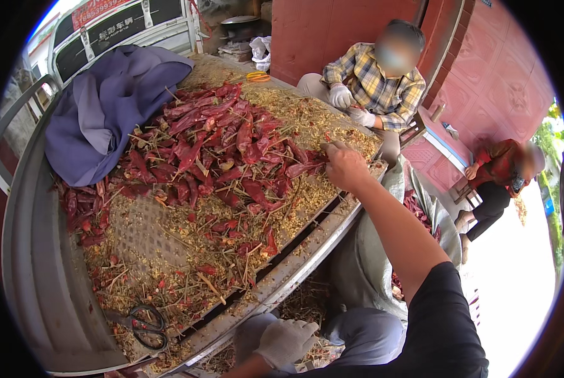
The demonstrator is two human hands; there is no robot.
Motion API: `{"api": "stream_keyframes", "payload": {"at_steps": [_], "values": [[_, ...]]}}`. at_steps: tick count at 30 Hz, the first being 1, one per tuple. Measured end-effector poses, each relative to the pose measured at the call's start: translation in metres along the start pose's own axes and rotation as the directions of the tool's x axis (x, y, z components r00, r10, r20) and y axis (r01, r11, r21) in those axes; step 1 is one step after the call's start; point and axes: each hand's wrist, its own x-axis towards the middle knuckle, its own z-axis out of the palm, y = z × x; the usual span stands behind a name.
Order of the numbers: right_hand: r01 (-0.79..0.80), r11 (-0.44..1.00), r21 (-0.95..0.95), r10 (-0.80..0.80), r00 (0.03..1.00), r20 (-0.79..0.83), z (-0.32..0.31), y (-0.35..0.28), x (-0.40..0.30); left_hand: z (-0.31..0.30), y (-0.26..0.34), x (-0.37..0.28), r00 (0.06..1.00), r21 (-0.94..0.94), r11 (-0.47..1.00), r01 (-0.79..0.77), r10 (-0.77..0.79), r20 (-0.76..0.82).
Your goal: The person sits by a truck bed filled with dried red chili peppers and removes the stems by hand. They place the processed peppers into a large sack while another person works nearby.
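Note:
A heap of dried red chili peppers [225,141] lies on the seed-strewn bed of a truck [144,236]. My bare right hand [348,165] reaches to the heap's right end, fingers curled down against the peppers there. Whether it grips one is hidden by the hand itself. Low in the view, my left hand [286,342] wears a pale knit glove and hangs over my knee, below the bed's metal edge [305,264]. Its fingers are bent, and their inner side does not show. Black-handled scissors [148,327] rest at the bed's near left corner.
Purple-blue cloth [107,108] covers the heap's far left side. Orange-handled scissors [258,76] lie at the far edge. A gloved co-worker [374,85] sits opposite. Beside my right arm stands a large woven sack [376,255] with peppers inside. Another person [499,179] sits farther right.

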Motion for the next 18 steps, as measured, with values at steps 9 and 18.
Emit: {"api": "stream_keyframes", "payload": {"at_steps": [9, 18], "values": [[0.087, 0.972, 0.217, -0.113, 0.987, 0.112, 0.004, -0.053, 0.0, 0.0, -0.001, 0.001, 0.999, -0.058, 0.998, -0.002, 0.005, 0.051], [0.103, 0.82, 0.564, -0.025, 0.989, -0.144, -0.01, -0.047, -0.039, 0.002, 0.002, 0.002, 1.0, 0.021, 1.0, 0.016, -0.017, 0.016]]}}
